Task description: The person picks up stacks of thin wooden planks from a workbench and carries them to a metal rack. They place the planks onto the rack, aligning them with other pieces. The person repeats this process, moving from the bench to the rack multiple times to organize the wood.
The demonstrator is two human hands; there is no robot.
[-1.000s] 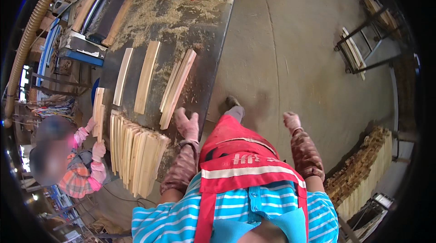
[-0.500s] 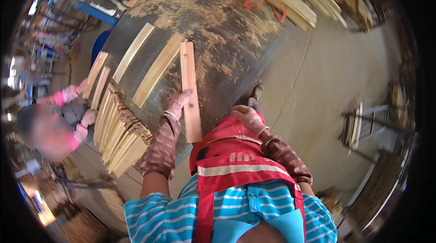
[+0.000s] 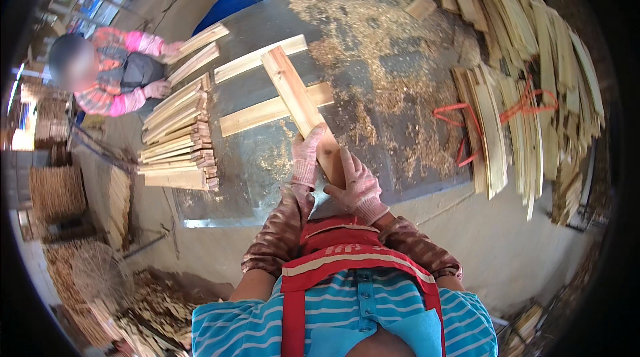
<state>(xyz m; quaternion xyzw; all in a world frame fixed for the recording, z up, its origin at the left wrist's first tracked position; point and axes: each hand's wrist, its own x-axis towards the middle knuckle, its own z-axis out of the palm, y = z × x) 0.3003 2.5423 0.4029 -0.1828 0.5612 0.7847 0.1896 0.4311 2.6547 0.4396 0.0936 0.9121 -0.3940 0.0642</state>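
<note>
A wooden board (image 3: 292, 88) with a dark knot near its close end slants up and away in front of me, over the metal tabletop. My left hand (image 3: 308, 157), in a pale pinkish glove, is closed round its left edge. At the near end my right hand (image 3: 361, 187), gloved alike, grips the board's corner, fingers along the right edge and thumb at the end. Beneath the held board lies another board (image 3: 257, 118), partly covered by it. Farther off, a paler board (image 3: 243, 64) rests on the table.
On the left, many boards form a stacked row (image 3: 175, 132). A co-worker (image 3: 110, 70) in pink sleeves has hands on two boards beyond it. Wood shavings (image 3: 373, 57) cover the table's middle. Long strips (image 3: 492, 134) with an orange strap (image 3: 527, 105) lie at the right.
My right hand has come up from my apron to the board's near end. The held board now tilts to the left over the other boards. The view has turned, showing more strips at the right.
</note>
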